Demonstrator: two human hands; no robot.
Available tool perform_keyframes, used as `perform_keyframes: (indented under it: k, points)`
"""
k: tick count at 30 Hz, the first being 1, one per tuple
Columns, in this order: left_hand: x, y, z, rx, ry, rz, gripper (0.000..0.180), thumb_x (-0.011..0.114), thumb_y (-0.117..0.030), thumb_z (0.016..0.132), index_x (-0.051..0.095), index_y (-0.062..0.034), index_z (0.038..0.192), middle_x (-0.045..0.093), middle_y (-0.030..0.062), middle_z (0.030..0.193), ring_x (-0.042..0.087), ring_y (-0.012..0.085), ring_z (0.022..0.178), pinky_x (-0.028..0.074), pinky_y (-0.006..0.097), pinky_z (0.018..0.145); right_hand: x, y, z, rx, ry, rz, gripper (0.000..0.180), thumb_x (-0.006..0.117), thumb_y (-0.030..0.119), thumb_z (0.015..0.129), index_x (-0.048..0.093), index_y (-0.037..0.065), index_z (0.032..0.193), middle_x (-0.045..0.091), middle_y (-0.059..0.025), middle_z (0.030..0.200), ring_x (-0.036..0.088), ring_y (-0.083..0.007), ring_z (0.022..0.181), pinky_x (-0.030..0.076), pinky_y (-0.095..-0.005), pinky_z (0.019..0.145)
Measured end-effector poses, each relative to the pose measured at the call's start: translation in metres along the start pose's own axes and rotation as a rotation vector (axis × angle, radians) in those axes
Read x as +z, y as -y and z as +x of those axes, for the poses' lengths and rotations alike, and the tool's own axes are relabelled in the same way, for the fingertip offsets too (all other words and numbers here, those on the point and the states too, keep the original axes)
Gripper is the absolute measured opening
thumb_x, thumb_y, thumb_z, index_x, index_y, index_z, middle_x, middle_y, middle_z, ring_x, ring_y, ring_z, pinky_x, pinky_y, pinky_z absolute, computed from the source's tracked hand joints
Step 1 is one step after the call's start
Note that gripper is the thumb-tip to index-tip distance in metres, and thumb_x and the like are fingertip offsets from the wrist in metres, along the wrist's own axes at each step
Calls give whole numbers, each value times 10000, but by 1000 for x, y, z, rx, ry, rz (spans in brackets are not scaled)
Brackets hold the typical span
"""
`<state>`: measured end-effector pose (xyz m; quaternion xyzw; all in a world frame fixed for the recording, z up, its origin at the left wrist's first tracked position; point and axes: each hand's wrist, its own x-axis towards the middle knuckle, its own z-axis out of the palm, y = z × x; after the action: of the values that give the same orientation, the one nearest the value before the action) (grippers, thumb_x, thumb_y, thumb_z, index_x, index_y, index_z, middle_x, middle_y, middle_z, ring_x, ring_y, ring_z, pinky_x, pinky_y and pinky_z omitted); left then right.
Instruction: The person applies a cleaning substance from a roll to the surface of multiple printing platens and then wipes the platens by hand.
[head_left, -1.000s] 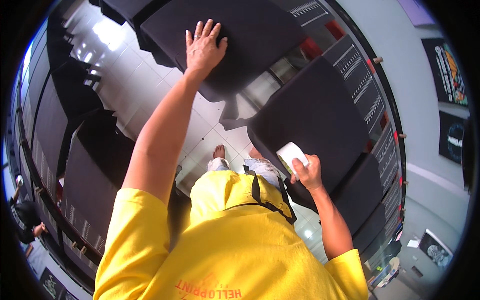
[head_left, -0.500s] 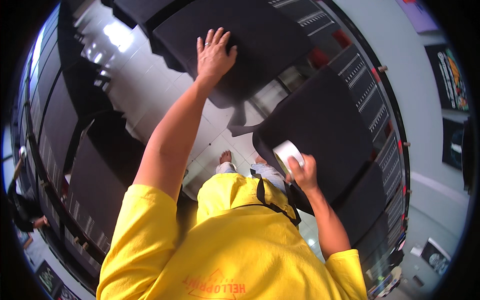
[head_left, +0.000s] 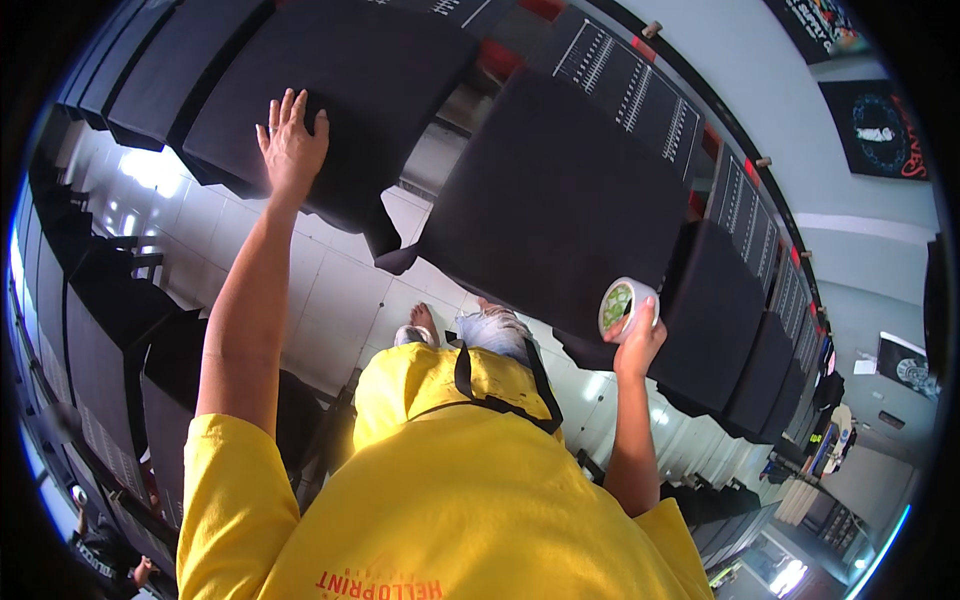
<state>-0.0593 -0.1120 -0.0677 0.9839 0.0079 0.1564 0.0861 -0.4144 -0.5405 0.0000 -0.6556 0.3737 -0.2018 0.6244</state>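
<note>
Tiled floor runs free along the near edges of the black cloths, giving you room below; a narrow gap splits the left cloth from the middle cloth. Right of that, another dark cloth sits close by the middle one's right edge. Versus half a second ago: view has swung, your left hand stays on the left cloth, and the tape roll has gone from the middle cloth's near-left part to by its near-right corner, its green inside now showing. Left fingers: spread a bit, flat on the cloth near its near edge, grasping nothing. Right hand: thumb and fingers clenched on the roll's rim; can't tell if the roll touches cloth.
</note>
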Motion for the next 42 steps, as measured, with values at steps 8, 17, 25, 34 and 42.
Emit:
perform_keyframes:
  k: [8,17,25,34,42]
  points:
    - [-1,-4,-1,-12,16,9,555,424,-437,991,439,-175,1480,331,36,1588,220,247,1498,120,515,1217,-54,-27,-98,199,-104,-259,442,588,418,960,638,-17,898,616,-83,673,564,-181,449,471,-324,411]
    - [-6,-6,0,5,71,-19,556,436,-421,994,425,-165,1488,321,47,1593,205,257,1502,111,520,1215,-17,24,40,25,-139,44,489,601,489,944,583,16,820,524,-66,557,517,-168,436,425,-328,404]
    - [-14,-6,-2,-17,75,-3,555,438,-411,994,418,-160,1489,309,53,1598,204,253,1503,113,525,1214,-85,-40,-94,303,-10,-311,454,603,432,952,631,-17,894,624,-94,699,609,-197,507,465,-326,388]
    - [-13,-7,0,-6,74,-4,553,430,-413,1001,416,-154,1489,310,53,1597,205,254,1502,101,523,1217,-58,7,-53,21,-155,-102,487,548,470,965,647,13,828,546,-47,554,528,-151,420,445,-308,409]
    - [-9,0,-3,-13,90,-3,564,423,-441,1001,396,-183,1502,300,23,1601,195,228,1504,106,506,1222,-47,3,-24,40,-192,-95,542,543,512,962,591,2,785,506,-54,515,517,-175,404,438,-319,406]
